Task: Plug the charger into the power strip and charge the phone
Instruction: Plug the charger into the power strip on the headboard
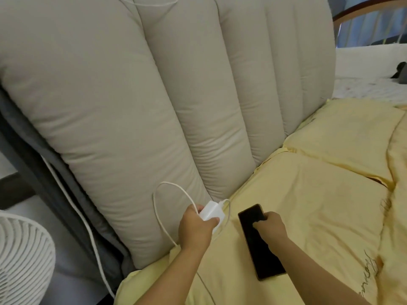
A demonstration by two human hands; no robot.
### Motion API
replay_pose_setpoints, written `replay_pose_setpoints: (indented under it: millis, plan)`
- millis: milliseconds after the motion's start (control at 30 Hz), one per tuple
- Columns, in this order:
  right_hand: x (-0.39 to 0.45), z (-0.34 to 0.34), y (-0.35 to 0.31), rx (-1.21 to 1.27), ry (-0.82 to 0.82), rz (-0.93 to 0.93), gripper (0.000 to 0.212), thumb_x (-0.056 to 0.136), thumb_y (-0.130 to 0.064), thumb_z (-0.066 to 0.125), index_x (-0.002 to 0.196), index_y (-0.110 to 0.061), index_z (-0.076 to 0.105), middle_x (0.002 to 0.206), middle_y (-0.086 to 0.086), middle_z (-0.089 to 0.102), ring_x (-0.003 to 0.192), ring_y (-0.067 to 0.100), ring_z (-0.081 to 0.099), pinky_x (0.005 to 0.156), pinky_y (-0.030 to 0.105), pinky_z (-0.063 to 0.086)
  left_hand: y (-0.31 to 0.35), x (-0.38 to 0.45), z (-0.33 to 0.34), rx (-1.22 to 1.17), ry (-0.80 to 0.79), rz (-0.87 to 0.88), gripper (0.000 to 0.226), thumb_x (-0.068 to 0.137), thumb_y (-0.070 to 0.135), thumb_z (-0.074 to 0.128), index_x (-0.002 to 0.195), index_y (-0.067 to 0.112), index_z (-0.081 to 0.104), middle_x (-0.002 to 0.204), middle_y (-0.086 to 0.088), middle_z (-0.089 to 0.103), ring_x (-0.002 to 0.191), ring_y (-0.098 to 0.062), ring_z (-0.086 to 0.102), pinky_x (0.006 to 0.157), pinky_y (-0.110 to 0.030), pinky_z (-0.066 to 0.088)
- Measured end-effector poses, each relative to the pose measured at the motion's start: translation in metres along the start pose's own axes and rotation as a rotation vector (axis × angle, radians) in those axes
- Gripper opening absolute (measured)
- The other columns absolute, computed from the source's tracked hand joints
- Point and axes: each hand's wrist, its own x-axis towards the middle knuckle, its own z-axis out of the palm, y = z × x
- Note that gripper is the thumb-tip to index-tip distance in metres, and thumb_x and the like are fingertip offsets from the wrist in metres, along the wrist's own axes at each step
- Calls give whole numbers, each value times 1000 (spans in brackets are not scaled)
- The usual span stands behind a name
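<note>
At lower centre of the frame, the left hand (196,230) grips a white charger (211,210), its cable (159,208) looping up against the padded headboard (123,119). Just right, the right hand (270,225) grasps a dark phone (259,245) lying on yellow bedding (319,212). No power strip is visible; the slack loop may snag or tug loose when carried.

Left hand (195,227) grips charger (211,211); right hand (272,226) apparently pinches phone (259,243).
</note>
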Motion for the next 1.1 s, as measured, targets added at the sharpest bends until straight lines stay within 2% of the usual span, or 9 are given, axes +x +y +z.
replay_pose_setpoints:
  millis: [133, 267, 400, 533, 633, 800, 867, 1000, 1100]
  plan:
    - [14, 4, 11, -143, 21, 50, 23, 89, -6, 52, 111, 1, 53, 92, 13, 59, 82, 26, 61, 55, 28, 47, -7, 3, 13, 5, -28, -14, 37, 72, 16, 78, 103, 10, 59, 96, -2, 66, 80, -20, 62, 57, -24, 43]
    - [9, 4, 16, -435, -10, 119, 29, 90, -15, 49, 117, -4, 51, 120, 15, 55, 108, 28, 56, 88, 33, 49, -3, 5, 10, -17, -47, -18, 40, 71, 17, 79, 104, 9, 59, 98, -4, 67, 83, -23, 64, 59, -26, 45]
    - [-6, -5, -9, -555, -38, 22, 19, 89, -19, 48, 106, -12, 54, 124, 12, 53, 110, 26, 51, 99, 31, 41, 15, 9, -8, -53, -47, -9, 36, 70, 14, 80, 99, 13, 59, 91, -1, 65, 78, -20, 62, 57, -25, 45]
    - [-39, -34, -81, -154, -190, -287, 53, 86, -15, 63, 135, -9, 44, 142, 11, 38, 125, 26, 45, 99, 32, 43, 57, 10, -36, -145, -47, 20, 33, 70, 6, 80, 80, 23, 53, 84, -1, 63, 72, -20, 62, 69, -38, 54]
    - [-84, -67, -153, -29, -333, -500, 59, 84, -18, 68, 137, -18, 43, 142, 2, 37, 116, 12, 39, 93, 27, 37, 106, 3, -63, -217, -94, 38, 33, 71, 2, 79, 86, 19, 56, 89, -4, 63, 76, -22, 62, 74, -43, 56]
    - [-151, -122, -260, -277, -314, -758, 76, 73, -34, 76, 139, -32, 39, 145, -8, 37, 130, 14, 37, 106, 35, 38, 198, -25, -116, -221, -206, 158, 40, 72, 1, 79, 107, 4, 61, 87, -4, 62, 68, -13, 59, 41, -14, 45]
    - [-175, -147, -301, -345, -343, -768, 73, 72, -30, 78, 137, -30, 43, 142, -6, 42, 127, 16, 42, 102, 35, 43, 235, -37, -136, -201, -236, 204, 42, 71, 2, 80, 109, 4, 62, 93, -8, 64, 71, -14, 59, 42, -13, 44]
    - [-216, -194, -362, -446, -513, -778, 46, 73, -15, 77, 117, -12, 63, 113, 10, 65, 95, 17, 60, 85, 32, 49, 293, -60, -171, -204, -257, 282, 37, 71, -2, 76, 104, 7, 63, 91, -5, 64, 73, -14, 59, 55, -20, 48]
    - [-233, -212, -383, -513, -464, -780, 43, 72, -15, 78, 112, -11, 62, 104, 4, 65, 92, 18, 60, 79, 28, 49, 320, -69, -187, -242, -272, 300, 35, 71, 0, 78, 101, 10, 64, 91, -5, 65, 77, -17, 62, 63, -26, 52]
